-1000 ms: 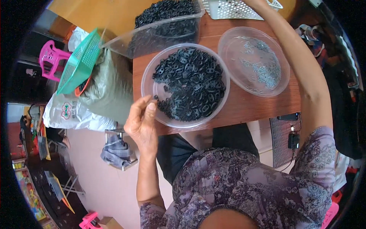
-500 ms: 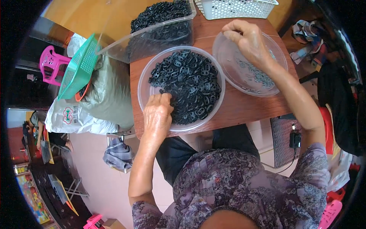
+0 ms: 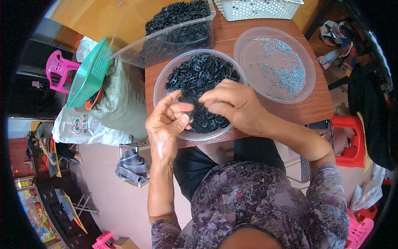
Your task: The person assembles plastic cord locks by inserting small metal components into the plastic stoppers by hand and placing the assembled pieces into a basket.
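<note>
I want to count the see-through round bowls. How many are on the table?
2. The bowl of black rings sits under the hands; the bowl of small metal bits sits on its right.

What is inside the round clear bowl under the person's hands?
The round clear bowl holds a heap of small black ring-shaped parts. The left hand and right hand cover its near side, hiding what lies beneath them.

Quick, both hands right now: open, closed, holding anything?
Left hand: half open over the bowl, apparently pinching a small black part; unclear.
Right hand: fingers curled together; cannot tell what it holds.
</note>
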The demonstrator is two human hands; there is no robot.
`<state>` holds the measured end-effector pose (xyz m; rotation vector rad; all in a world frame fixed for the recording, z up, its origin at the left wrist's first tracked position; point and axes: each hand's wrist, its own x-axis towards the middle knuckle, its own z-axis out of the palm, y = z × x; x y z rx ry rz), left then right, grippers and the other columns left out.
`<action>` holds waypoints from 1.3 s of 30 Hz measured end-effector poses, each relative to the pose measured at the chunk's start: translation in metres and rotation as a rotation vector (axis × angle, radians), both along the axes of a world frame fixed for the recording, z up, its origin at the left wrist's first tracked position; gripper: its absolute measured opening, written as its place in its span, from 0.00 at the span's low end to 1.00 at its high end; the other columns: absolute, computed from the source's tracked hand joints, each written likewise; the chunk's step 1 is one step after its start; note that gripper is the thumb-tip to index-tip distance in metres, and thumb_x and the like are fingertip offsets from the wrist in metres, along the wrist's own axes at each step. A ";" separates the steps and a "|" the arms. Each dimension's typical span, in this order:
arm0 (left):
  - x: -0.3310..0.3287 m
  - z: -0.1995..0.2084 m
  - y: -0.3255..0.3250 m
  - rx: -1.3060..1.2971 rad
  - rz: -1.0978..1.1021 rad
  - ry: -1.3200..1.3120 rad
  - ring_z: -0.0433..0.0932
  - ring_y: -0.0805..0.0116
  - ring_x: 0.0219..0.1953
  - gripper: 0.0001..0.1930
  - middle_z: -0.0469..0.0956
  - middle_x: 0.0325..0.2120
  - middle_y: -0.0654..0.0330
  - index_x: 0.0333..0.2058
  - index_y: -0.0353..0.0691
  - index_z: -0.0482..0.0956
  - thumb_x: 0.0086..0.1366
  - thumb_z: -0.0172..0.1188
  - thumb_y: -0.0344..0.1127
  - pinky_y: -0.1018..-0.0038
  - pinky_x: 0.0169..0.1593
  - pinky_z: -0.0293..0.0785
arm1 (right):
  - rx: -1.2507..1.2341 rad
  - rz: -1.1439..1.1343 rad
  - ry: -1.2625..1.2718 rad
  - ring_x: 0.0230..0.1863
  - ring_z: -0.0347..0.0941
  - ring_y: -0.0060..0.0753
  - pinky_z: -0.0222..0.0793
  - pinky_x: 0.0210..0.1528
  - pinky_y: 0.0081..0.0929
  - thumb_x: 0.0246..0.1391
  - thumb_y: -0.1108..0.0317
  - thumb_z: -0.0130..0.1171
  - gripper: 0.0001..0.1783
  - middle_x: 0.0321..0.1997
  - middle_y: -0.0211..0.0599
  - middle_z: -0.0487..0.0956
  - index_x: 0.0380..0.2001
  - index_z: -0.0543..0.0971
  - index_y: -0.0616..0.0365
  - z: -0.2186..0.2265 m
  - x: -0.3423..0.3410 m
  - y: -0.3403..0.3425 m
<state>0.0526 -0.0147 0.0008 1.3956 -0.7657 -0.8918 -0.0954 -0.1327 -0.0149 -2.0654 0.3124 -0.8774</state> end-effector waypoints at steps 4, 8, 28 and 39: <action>-0.004 0.002 0.002 -0.061 0.015 0.093 0.73 0.74 0.26 0.23 0.76 0.31 0.53 0.47 0.28 0.66 0.50 0.56 0.17 0.83 0.26 0.70 | -0.084 0.099 -0.076 0.29 0.68 0.32 0.64 0.34 0.26 0.41 0.76 0.56 0.11 0.24 0.34 0.73 0.33 0.77 0.60 -0.003 0.012 0.011; -0.008 0.006 0.004 -0.066 0.036 0.212 0.74 0.72 0.25 0.18 0.76 0.30 0.52 0.43 0.26 0.67 0.51 0.57 0.18 0.82 0.26 0.70 | -0.194 0.046 -0.132 0.28 0.68 0.37 0.63 0.33 0.31 0.40 0.67 0.55 0.08 0.23 0.35 0.72 0.27 0.77 0.56 -0.006 0.018 0.017; -0.047 -0.022 0.000 -0.300 0.276 0.179 0.71 0.74 0.19 0.07 0.74 0.22 0.57 0.30 0.31 0.71 0.57 0.57 0.30 0.81 0.25 0.69 | 0.358 -0.070 -0.054 0.28 0.69 0.21 0.65 0.31 0.20 0.47 0.73 0.56 0.04 0.24 0.34 0.73 0.23 0.74 0.63 -0.005 0.001 0.033; -0.038 -0.032 0.005 -0.264 0.219 0.065 0.69 0.77 0.17 0.08 0.74 0.20 0.58 0.31 0.33 0.70 0.59 0.56 0.33 0.82 0.23 0.69 | -0.147 -0.424 0.214 0.32 0.71 0.41 0.64 0.36 0.30 0.42 0.73 0.54 0.05 0.27 0.44 0.75 0.25 0.77 0.62 -0.020 -0.060 -0.090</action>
